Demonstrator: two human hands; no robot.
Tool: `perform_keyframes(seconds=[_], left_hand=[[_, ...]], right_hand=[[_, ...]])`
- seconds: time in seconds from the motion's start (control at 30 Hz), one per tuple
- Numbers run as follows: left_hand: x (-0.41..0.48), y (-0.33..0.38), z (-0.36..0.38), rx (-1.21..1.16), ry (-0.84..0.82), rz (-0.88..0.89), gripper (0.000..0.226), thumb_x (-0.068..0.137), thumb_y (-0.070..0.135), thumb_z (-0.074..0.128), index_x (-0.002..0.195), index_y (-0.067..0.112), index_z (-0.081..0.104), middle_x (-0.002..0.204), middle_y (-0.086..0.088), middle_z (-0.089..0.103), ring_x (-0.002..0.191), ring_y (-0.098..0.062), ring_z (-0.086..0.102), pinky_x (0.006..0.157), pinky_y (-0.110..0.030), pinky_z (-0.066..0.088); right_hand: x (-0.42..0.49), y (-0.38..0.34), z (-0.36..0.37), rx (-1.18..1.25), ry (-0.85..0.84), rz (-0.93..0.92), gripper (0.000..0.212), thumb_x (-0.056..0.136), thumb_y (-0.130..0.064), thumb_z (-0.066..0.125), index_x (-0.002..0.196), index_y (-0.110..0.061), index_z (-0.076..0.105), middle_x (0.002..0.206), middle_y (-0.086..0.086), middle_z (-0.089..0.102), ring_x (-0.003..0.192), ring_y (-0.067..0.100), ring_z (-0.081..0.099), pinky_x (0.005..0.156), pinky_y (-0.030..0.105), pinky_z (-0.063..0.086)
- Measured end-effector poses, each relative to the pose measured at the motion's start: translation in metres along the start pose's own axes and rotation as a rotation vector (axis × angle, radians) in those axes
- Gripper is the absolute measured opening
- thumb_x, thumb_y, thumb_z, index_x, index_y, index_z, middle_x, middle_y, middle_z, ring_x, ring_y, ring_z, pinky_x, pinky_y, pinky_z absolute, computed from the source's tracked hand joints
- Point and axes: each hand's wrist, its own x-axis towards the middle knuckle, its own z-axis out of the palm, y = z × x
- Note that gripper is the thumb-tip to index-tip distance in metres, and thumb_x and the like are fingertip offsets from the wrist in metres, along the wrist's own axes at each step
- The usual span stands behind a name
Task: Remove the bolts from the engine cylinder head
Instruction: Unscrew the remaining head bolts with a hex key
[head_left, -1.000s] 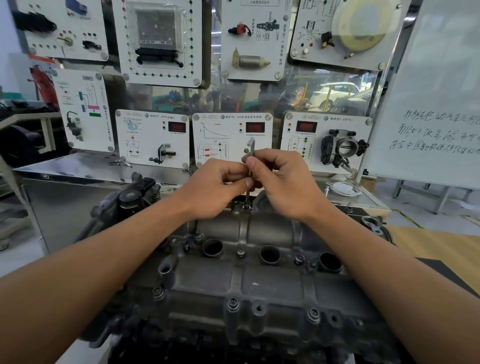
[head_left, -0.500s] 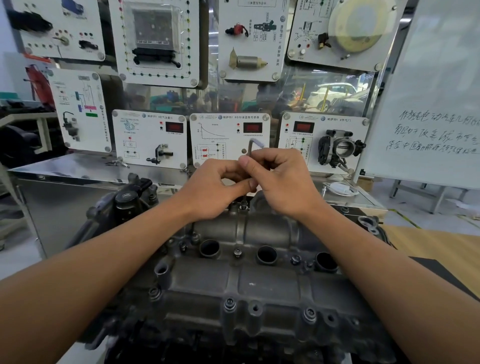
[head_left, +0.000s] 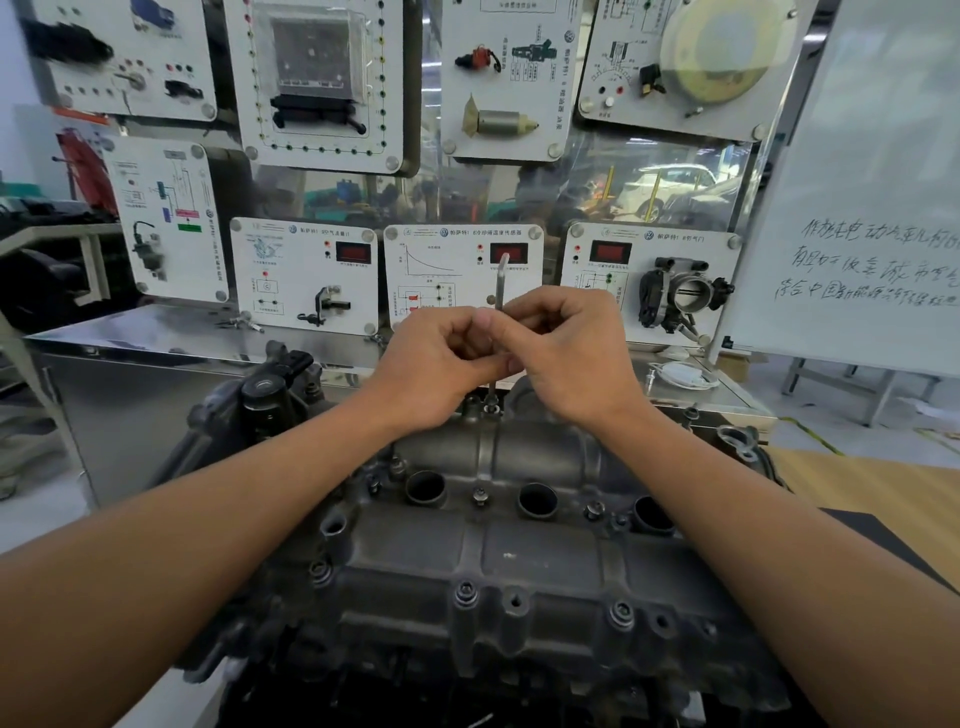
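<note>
A dark grey engine cylinder head (head_left: 498, 561) fills the lower middle of the head view. A thin L-shaped hex key (head_left: 500, 291) stands upright, its lower tip in a bolt (head_left: 491, 406) on the head's far edge. My left hand (head_left: 436, 369) and my right hand (head_left: 566, 353) meet above that bolt, and both pinch the key's shaft between fingers and thumb. Several more bolts sit in the head, one in the middle (head_left: 480, 496) and others along the near edge (head_left: 466, 592).
Behind the engine stands a metal bench (head_left: 156, 338) with white training panels (head_left: 306, 278) and a throttle body (head_left: 685, 296). A whiteboard (head_left: 872, 208) with handwriting leans at the right. A wooden floor strip (head_left: 883, 483) lies beyond the engine's right end.
The bent top of the hex key has turned between frames while both hands kept pinching its shaft over the far bolt. The hands stay in the same place.
</note>
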Motion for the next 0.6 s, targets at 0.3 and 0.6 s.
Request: perform_keyframes(seconds=[0.3, 0.6], left_hand=[[-0.002, 0.002, -0.011, 0.004, -0.214, 0.006, 0.023, 0.094, 0.001, 0.062, 0.107, 0.017, 0.074, 0.102, 0.001, 0.077, 0.103, -0.011, 0.071, 0.097, -0.029, 0.053], [-0.001, -0.001, 0.0, -0.008, 0.003, 0.012, 0.011, 0.078, 0.012, 0.082, 0.082, 0.015, 0.072, 0.065, -0.005, 0.066, 0.061, -0.012, 0.057, 0.062, -0.029, 0.052]], right_hand=[[-0.001, -0.004, -0.007, -0.149, -0.166, -0.055, 0.026, 0.1, -0.013, 0.056, 0.079, -0.001, 0.065, 0.064, 0.008, 0.058, 0.061, 0.017, 0.052, 0.061, 0.038, 0.049], [0.001, -0.002, 0.001, -0.043, -0.026, -0.02, 0.013, 0.084, -0.016, 0.078, 0.073, -0.013, 0.073, 0.06, -0.007, 0.066, 0.054, 0.002, 0.058, 0.054, 0.019, 0.05]])
